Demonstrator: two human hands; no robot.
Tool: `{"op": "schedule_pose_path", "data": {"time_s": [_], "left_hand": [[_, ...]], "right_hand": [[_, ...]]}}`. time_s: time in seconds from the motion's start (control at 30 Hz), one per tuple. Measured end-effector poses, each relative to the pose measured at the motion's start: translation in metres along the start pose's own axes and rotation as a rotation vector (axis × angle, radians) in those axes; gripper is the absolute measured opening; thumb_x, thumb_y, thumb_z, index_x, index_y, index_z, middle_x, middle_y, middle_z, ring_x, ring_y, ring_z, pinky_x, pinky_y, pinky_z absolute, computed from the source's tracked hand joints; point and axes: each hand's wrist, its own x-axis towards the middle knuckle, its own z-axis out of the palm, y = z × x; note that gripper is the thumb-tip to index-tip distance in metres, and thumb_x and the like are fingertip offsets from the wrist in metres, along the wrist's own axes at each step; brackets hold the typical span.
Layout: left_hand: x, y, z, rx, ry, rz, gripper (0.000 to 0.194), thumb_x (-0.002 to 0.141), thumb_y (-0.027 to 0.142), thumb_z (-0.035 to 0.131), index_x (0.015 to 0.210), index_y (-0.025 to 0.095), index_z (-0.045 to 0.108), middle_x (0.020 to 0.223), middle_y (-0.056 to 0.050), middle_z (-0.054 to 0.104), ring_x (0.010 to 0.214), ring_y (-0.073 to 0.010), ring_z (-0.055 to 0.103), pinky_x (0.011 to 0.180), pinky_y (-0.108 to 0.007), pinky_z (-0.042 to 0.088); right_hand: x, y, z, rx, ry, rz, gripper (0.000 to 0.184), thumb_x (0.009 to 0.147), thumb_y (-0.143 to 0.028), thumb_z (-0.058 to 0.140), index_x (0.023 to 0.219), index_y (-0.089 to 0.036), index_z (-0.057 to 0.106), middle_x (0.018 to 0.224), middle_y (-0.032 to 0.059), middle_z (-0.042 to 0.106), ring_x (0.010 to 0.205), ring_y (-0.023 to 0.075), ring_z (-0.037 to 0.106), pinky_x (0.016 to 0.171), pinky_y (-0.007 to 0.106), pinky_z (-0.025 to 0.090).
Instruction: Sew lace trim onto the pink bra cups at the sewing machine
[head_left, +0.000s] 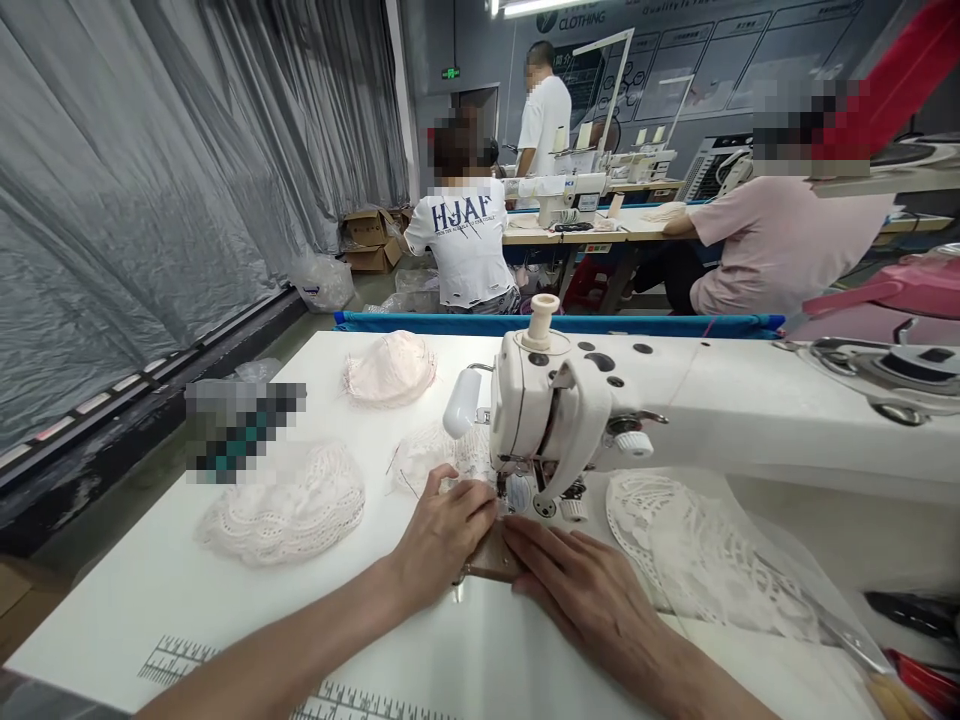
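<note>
A white sewing machine (pixel 525 400) stands before me, and both hands are at its needle area. My left hand (pixel 448 522) is closed, fingers bent together on the edge of a white lace piece (pixel 420 455) that lies behind and left of the needle. My right hand (pixel 581 570) lies flat with its fingers stretched toward the presser foot, beside the brown metal plate (pixel 493 556). The fabric right under the fingertips is mostly hidden. More lace (pixel 682 530) lies under the machine arm, right of my right hand.
A stack of lace pieces (pixel 292 505) and a pale pink cup-shaped piece (pixel 390 368) lie on the left of the white table (pixel 405 650). Scissors-like metal blades (pixel 847 635) lie at right. A thread spool (pixel 544 322) tops the machine. Several people sit or stand beyond.
</note>
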Motion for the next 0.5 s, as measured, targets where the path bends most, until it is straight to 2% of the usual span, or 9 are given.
{"op": "schedule_pose_path", "data": {"time_s": [0.2, 0.33, 0.43, 0.5], "left_hand": [[0.004, -0.009, 0.004, 0.038, 0.025, -0.03, 0.026, 0.093, 0.007, 0.036, 0.108, 0.017, 0.054, 0.11, -0.004, 0.063, 0.098, -0.0124, 0.059, 0.1, -0.04, 0.028], [0.004, -0.012, 0.004, 0.048, 0.028, -0.02, 0.029, 0.092, 0.007, 0.033, 0.109, 0.019, 0.054, 0.109, -0.005, 0.064, 0.101, -0.013, 0.058, 0.1, -0.04, 0.028], [-0.002, -0.018, 0.009, 0.073, 0.047, -0.033, 0.03, 0.093, 0.011, 0.033, 0.115, 0.019, 0.053, 0.116, -0.01, 0.061, 0.108, -0.0178, 0.055, 0.099, -0.044, 0.03], [-0.006, -0.024, 0.017, 0.127, 0.072, -0.081, 0.03, 0.093, 0.017, 0.036, 0.118, 0.02, 0.052, 0.121, -0.014, 0.058, 0.115, -0.0247, 0.052, 0.097, -0.052, 0.031]], "right_hand": [[0.003, -0.002, -0.003, -0.006, 0.016, -0.005, 0.032, 0.098, -0.027, 0.031, 0.105, -0.013, 0.059, 0.104, 0.0123, 0.066, 0.069, 0.017, 0.065, 0.055, 0.028, 0.052], [0.005, -0.001, -0.005, 0.003, -0.005, 0.035, 0.03, 0.098, -0.028, 0.032, 0.105, -0.014, 0.058, 0.103, 0.0108, 0.066, 0.066, 0.0156, 0.064, 0.055, 0.027, 0.05], [0.007, -0.004, -0.006, -0.033, -0.043, 0.024, 0.026, 0.097, -0.027, 0.036, 0.102, -0.014, 0.058, 0.098, 0.0085, 0.066, 0.066, 0.0143, 0.063, 0.056, 0.026, 0.048], [0.008, -0.008, -0.007, -0.056, -0.049, -0.009, 0.023, 0.096, -0.025, 0.038, 0.097, -0.014, 0.059, 0.092, 0.0064, 0.066, 0.067, 0.0132, 0.061, 0.056, 0.024, 0.045]]}}
